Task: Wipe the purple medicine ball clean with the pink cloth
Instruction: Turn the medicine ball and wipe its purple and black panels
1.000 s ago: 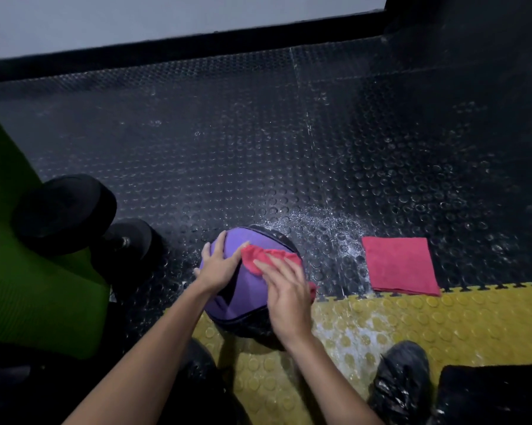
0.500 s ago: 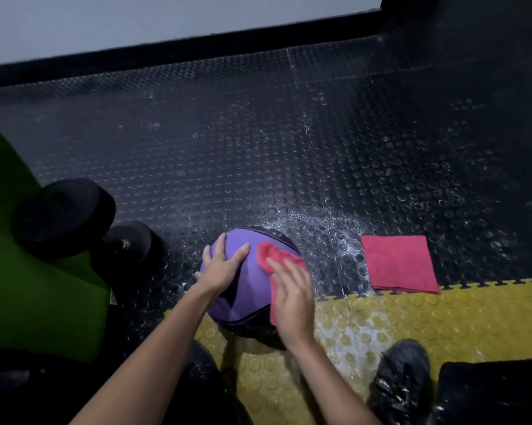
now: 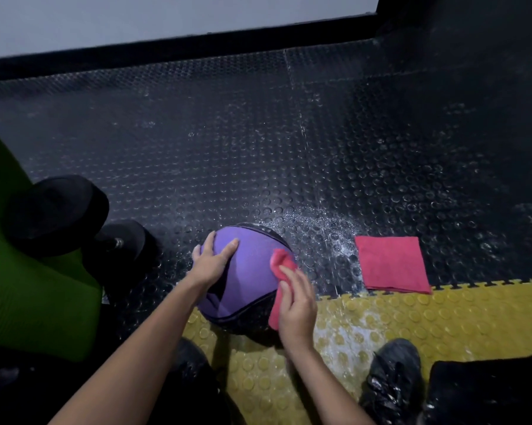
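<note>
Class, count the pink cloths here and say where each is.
2. One cloth is under the right hand on the right side of the ball; the other cloth lies folded on the floor right of it. None seems hidden.

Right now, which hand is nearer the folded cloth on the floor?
Right. The right hand presses the pink cloth against the ball's right side, the side facing the folded cloth. The left hand rests on the ball's left side, farther away.

black studded rubber floor, yellow tile strip near, pale wall, green mat left.
</note>
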